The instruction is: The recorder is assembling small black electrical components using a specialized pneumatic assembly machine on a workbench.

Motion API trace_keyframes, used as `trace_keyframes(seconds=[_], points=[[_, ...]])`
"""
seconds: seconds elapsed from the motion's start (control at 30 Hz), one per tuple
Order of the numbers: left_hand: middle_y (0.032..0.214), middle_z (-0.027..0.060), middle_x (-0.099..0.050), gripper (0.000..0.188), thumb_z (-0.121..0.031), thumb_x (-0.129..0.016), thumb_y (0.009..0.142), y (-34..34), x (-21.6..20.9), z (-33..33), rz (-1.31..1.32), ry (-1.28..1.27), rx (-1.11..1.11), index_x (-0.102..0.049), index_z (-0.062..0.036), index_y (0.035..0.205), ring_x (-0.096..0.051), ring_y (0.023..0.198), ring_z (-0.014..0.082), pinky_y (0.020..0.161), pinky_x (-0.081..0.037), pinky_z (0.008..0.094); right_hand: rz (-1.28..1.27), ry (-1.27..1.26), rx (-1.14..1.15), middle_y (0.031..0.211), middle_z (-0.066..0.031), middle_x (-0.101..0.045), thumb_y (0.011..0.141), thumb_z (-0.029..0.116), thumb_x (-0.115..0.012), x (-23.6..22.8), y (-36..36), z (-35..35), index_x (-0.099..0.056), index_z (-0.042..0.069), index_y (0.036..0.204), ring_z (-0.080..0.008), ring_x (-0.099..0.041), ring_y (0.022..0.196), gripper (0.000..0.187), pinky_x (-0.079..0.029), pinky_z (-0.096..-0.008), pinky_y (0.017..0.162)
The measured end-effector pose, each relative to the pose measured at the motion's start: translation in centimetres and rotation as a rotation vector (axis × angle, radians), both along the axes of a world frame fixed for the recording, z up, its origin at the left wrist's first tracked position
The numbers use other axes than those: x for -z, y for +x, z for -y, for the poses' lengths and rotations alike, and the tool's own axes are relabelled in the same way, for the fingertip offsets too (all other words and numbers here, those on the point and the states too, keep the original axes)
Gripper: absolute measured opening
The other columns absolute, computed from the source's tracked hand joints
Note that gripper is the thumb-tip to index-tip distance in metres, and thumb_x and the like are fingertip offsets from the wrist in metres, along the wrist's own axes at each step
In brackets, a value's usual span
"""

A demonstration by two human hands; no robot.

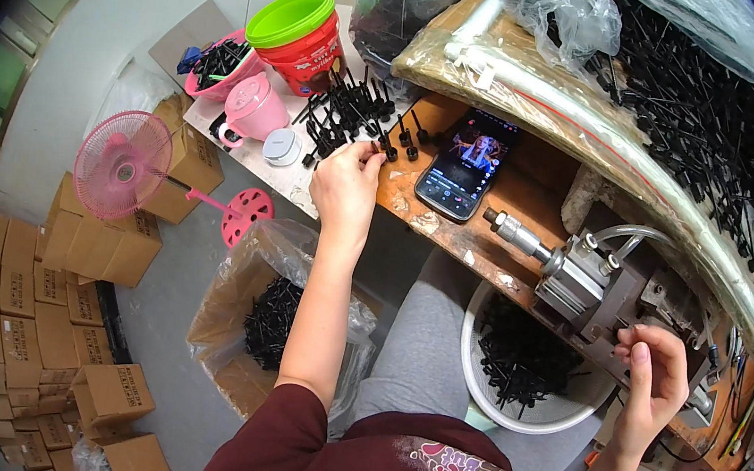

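Note:
My left hand [345,188] is at the table's left part, its thumb and fingers pinched on a small black part [389,151] with a round knob-like end and a thin stem. Just beyond it, a cluster of similar black parts [347,103] stands on the table, with a few more beside the phone. My right hand [653,381] is by the near right end of a metal clamping device [578,279] with a cylinder and clear air hose. Its fingers are curled together; anything between them is too small to make out.
A phone [467,166] lies between the parts and the device. Beyond is a large lined box [548,96] heaped with black stems. A white basket [473,372] and a lined carton [222,329] below hold more. A pink cup [256,105], red bucket [301,49] and fan [122,166] are left.

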State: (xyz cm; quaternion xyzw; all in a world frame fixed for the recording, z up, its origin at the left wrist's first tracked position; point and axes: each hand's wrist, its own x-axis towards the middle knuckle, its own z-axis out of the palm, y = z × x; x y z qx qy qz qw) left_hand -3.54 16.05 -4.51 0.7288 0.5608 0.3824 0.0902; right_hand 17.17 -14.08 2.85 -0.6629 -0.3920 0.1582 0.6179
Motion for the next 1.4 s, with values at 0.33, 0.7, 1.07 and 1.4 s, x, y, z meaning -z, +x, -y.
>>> trace_keyframes(seconds=[0.33,0.7,1.07,1.4], points=[[0.079,0.0017,-0.069,0.03,-0.01,-0.078,0.075,-1.3,-2.7,3.6,0.216,0.098,0.018,-0.071,-0.005,0.104,-0.046,0.053,0.0053,0.051,-0.039,0.0216,0.052,0.051,0.143,0.093,-0.0121,-0.065,0.092,0.002,-0.055,-0.9,0.0,1.8,-0.058,-0.004,0.107,-0.0131,-0.062,0.077,0.017,-0.051,-0.0241,0.071],[0.09,0.0051,-0.071,0.035,0.003,-0.074,0.074,1.7,-2.0,15.7,0.211,0.231,0.816,-0.068,-0.0022,0.107,-0.053,0.052,0.0099,0.049,-0.043,0.0233,0.971,-0.184,0.386,0.1,-0.0002,-0.066,0.083,0.01,-0.068,-5.7,11.0,-3.4,-0.065,0.01,0.107,-0.0131,-0.057,0.086,0.024,-0.043,-0.0237,0.071],[0.083,0.0029,-0.063,0.03,-0.011,-0.07,0.076,2.3,9.6,24.5,-0.141,-0.149,1.328,-0.067,-0.007,0.105,-0.062,0.076,0.021,0.068,-0.049,0.0326,1.102,-0.53,0.216,0.104,-0.0134,-0.064,0.08,0.022,-0.069,-5.0,18.3,-7.2,-0.06,0.006,0.115,-0.0274,-0.059,0.096,0.04,-0.047,-0.0361,0.086],[0.075,0.0057,-0.058,0.006,-0.008,-0.058,0.069,2.0,16.9,24.5,-0.482,0.015,1.309,-0.062,-0.0068,0.073,-0.057,0.08,0.0224,0.081,-0.044,0.0359,1.003,-0.632,0.034,0.1,-0.0145,-0.068,0.072,0.009,-0.067,-7.3,18.7,-6.8,-0.063,0.003,0.112,-0.0261,-0.064,0.087,0.041,-0.051,-0.036,0.08]])
